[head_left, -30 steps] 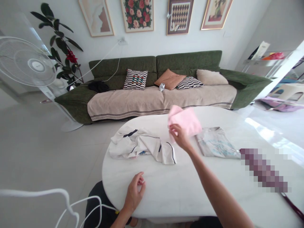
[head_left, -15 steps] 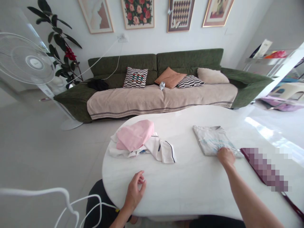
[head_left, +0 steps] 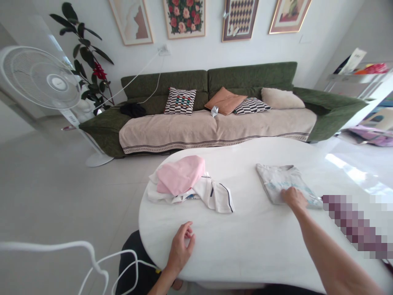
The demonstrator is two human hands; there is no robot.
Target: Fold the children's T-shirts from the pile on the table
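A folded grey T-shirt (head_left: 281,176) with faint blue print lies flat towards the right of the white table. My right hand (head_left: 294,198) rests on its near part, fingers bent and held together; the fingertips are partly hidden. My left hand (head_left: 181,246) lies at the near left of the table, palm turned inward, fingers loosely curled and the thumb apart, with nothing in it. Beyond it sits a loose heap: a pink garment (head_left: 181,174) on top of a white garment (head_left: 219,196) with dark trim, whose sleeve points right.
The round-cornered white table (head_left: 239,246) fills the front. A pixelated dark red item (head_left: 353,223) lies at its right. White cables (head_left: 89,250) loop at the lower left. Behind stand a green sofa (head_left: 251,78) with cushions and a white floor fan (head_left: 58,84).
The view has shifted, moving the scene to the right. My right hand has slid slightly left over the T-shirt, which stays in place. My left hand and the heap look unchanged.
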